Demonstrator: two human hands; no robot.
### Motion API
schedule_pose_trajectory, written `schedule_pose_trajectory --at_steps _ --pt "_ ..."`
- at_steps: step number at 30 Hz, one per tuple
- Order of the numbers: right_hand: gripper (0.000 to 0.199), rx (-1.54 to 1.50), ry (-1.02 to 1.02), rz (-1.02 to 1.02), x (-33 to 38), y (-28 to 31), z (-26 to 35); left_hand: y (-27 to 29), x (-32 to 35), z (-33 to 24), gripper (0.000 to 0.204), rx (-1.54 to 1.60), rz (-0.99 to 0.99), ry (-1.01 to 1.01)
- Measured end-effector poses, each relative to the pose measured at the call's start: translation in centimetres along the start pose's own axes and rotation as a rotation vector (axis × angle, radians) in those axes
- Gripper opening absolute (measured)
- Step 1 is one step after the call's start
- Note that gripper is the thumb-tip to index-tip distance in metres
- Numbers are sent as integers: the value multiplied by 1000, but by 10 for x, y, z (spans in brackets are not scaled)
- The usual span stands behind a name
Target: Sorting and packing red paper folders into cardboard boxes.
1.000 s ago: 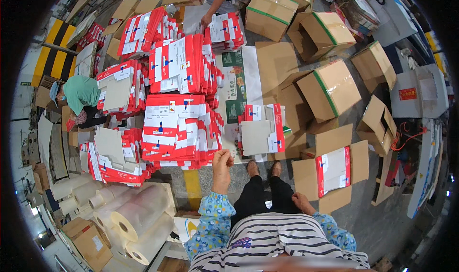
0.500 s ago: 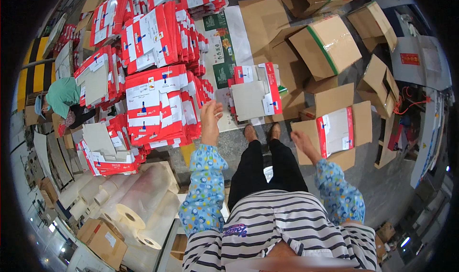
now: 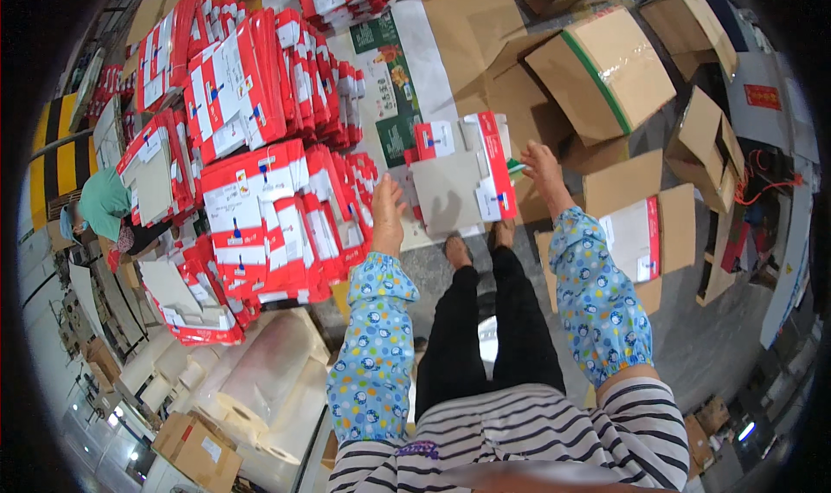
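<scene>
A flattened grey and red carton (image 3: pixel 459 181) lies on the floor in front of my feet. My left hand (image 3: pixel 386 218) hovers with fingers apart at its left edge, close to a tall stack of red and white flat cartons (image 3: pixel 268 225). My right hand (image 3: pixel 541 166) reaches to the carton's right red flap, fingers spread, touching or just over its edge. Both forearms wear blue patterned sleeve covers. Neither hand clearly grips anything.
Brown cardboard boxes (image 3: pixel 606 73) stand at the upper right, with flat brown sheets (image 3: pixel 636 233) to the right. More red and white stacks (image 3: pixel 234 86) fill the upper left. Large white rolls (image 3: pixel 260 389) lie lower left. Another person in green (image 3: pixel 104 207) crouches at far left.
Both arms have stretched forward toward the grey and red carton. The right hand rose from beside my leg up to the carton's right flap. The view has tilted closer to the floor.
</scene>
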State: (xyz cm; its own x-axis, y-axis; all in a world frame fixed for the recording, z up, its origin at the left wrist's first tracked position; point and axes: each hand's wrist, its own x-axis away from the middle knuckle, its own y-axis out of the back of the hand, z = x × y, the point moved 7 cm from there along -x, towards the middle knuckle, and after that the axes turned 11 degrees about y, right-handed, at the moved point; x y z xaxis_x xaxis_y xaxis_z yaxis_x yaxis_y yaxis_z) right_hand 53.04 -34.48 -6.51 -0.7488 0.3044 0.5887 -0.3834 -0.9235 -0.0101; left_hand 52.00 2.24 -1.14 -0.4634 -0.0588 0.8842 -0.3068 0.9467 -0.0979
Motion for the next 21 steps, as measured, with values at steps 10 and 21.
schedule_pose_trajectory --at_steps 10,21 --pt "99 -97 769 65 -160 -80 266 -98 -64 -53 68 175 152 -166" --pt "98 -122 766 727 -222 -209 378 4 -41 112 58 195 -27 130"
